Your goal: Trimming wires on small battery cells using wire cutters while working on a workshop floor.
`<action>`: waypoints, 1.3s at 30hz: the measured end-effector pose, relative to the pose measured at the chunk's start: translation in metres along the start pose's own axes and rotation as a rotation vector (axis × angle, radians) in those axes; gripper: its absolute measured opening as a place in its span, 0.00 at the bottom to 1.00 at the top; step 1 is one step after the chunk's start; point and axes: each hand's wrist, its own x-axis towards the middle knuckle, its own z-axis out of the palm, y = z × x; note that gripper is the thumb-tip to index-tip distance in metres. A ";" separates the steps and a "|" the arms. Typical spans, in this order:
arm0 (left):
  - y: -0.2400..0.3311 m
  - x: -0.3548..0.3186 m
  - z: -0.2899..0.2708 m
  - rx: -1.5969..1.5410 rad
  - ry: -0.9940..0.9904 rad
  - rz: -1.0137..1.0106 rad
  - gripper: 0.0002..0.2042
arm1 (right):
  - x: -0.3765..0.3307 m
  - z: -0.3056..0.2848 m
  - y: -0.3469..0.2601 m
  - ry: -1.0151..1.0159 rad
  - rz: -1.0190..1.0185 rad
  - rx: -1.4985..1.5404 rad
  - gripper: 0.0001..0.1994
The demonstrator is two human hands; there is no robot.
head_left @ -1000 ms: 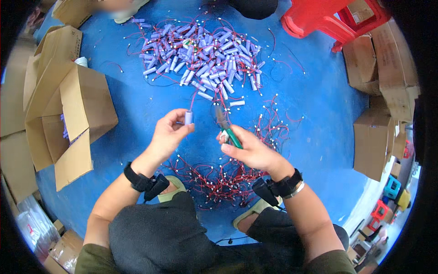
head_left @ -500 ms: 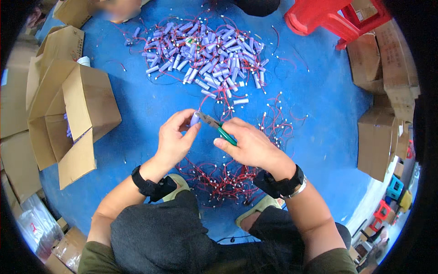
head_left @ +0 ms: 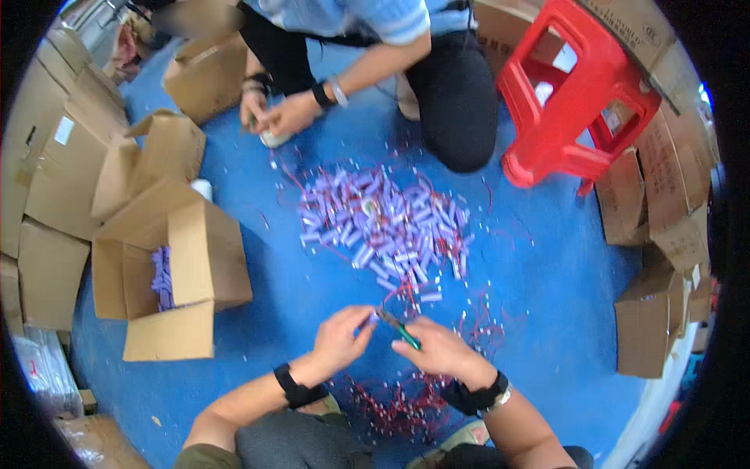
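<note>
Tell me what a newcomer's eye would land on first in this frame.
Probably the pile of purple cylinders mid-floor on the blue mat, then the red plastic stool at upper right. Below the pile, the right hand holds green-handled cutters against a small piece in the left hand.

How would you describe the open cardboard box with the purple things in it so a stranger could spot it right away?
Start at the blue floor and look left of the purple cell pile. Among the stacked cartons, the open box lies on its side with its flaps spread. It alone shows purple cylinders inside.
</note>
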 end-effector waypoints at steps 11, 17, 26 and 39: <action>-0.003 0.027 -0.010 -0.472 -0.391 -0.781 0.11 | 0.020 -0.008 -0.013 0.562 -0.084 -0.578 0.12; -0.014 0.022 -0.017 -0.928 -0.031 -0.850 0.11 | 0.012 -0.024 0.005 0.020 -0.253 0.042 0.13; -0.017 0.023 -0.021 -1.409 0.114 -0.909 0.06 | 0.019 -0.011 -0.003 0.189 -0.165 -0.116 0.13; -0.013 0.024 -0.023 -1.397 0.069 -0.898 0.07 | 0.022 0.001 -0.003 0.230 -0.209 0.046 0.12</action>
